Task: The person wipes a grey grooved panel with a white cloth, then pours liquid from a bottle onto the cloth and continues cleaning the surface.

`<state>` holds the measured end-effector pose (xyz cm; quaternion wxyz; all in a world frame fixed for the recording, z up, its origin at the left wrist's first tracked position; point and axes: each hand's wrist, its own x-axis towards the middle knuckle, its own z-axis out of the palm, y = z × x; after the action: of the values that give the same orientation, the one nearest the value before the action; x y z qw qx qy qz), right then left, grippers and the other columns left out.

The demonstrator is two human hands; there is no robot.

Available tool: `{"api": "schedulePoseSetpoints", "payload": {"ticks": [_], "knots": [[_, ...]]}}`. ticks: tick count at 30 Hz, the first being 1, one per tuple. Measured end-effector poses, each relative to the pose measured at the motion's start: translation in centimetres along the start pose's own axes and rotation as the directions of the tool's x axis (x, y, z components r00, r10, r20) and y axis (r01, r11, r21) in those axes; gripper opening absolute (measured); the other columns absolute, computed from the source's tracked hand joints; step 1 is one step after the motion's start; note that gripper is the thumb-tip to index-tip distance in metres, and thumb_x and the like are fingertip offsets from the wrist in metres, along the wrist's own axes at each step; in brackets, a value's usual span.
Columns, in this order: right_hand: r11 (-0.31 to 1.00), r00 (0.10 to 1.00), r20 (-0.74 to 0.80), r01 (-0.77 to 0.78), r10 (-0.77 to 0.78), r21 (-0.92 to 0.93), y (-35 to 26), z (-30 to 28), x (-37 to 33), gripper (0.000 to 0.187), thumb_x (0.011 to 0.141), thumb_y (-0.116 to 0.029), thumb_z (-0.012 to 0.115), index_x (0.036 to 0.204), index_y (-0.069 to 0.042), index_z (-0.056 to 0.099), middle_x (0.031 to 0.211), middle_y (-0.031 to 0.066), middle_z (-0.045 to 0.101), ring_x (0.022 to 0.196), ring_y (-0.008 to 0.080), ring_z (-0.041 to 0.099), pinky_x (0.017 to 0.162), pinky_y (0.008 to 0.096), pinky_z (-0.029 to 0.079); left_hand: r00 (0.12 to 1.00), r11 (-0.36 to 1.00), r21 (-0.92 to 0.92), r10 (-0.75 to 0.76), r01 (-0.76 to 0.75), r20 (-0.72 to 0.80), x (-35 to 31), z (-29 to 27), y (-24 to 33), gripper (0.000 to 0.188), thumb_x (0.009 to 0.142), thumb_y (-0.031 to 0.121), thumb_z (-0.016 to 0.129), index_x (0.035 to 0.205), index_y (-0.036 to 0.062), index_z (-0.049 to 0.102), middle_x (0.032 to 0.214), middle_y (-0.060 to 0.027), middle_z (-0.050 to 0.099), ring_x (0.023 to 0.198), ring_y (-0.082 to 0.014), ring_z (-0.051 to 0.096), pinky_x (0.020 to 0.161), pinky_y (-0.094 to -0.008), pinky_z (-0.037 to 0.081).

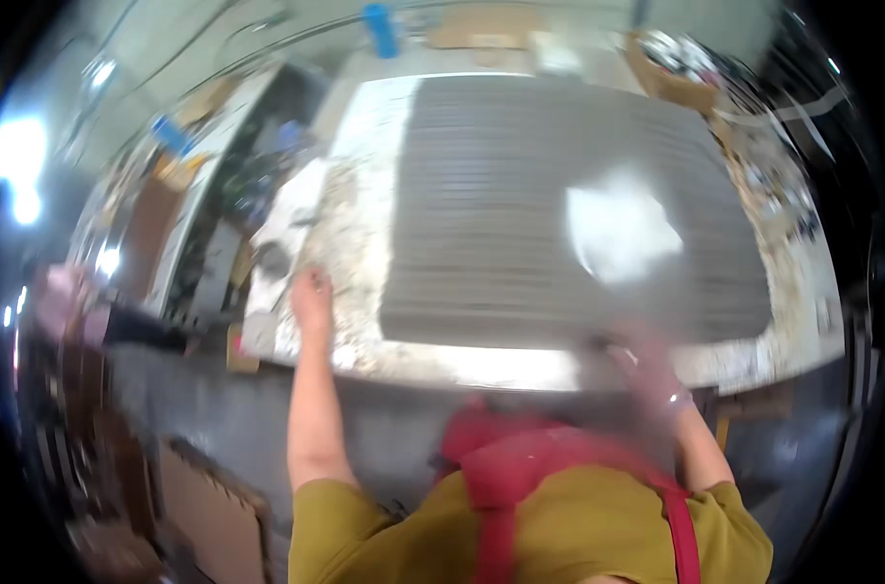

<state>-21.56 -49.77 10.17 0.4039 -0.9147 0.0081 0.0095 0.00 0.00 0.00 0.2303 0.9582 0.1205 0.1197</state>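
Observation:
A large grey sheet with faint cross stripes (491,214) lies flat on the pale worktable (355,234). At the table's left front part, my left hand (312,300) rests with its fingers curled in; whether anything is inside them is hidden. A dark round thing (271,260) lies just left of it. Over the sheet's front edge, towards the right, is my right hand (649,368), gloved and smeared by motion. A dark blurred patch beside its fingers cannot be made out. Beyond that hand, a bright white patch (623,229) shows on the sheet; glare or a white thing, I cannot tell.
A box of crumpled material (671,73) stands at the far right corner, with clutter along the right edge. A blue bottle-like thing (379,31) is at the back. Shelving (160,234) runs along the left, with another person (73,302) nearby. Brown cardboard (209,506) stands lower left.

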Motion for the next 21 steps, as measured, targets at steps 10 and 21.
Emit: {"api": "schedulePoseSetpoints", "payload": {"ticks": [10,21], "knots": [[0.990,0.791,-0.612,-0.108,0.029,-0.093,9.5,-7.4,0.6,0.040,0.088,-0.021,0.058,0.123,-0.002,0.053,0.125,0.0172,0.054,0.122,0.0310,0.046,0.102,0.0375,0.035,0.456,0.461,-0.329,0.884,-0.824,0.098,-6.6,7.3,37.0,0.062,0.081,0.041,0.064,0.133,0.0119,0.046,0.138,-0.0217,0.042,0.125,-0.0401,0.041,0.101,-0.0491,0.037],[0.959,0.808,-0.583,-0.224,0.081,-0.176,19.2,-17.1,7.4,0.046,0.091,-0.031,0.056,0.128,-0.005,0.050,0.130,0.0192,0.050,0.126,0.0360,0.043,0.105,0.0383,0.032,0.359,0.476,-0.566,0.880,-0.673,0.312,-7.4,17.7,40.6,0.039,0.081,0.025,0.064,0.112,0.0025,0.058,0.116,-0.0178,0.059,0.106,-0.0378,0.052,0.090,-0.0456,0.042]]}}
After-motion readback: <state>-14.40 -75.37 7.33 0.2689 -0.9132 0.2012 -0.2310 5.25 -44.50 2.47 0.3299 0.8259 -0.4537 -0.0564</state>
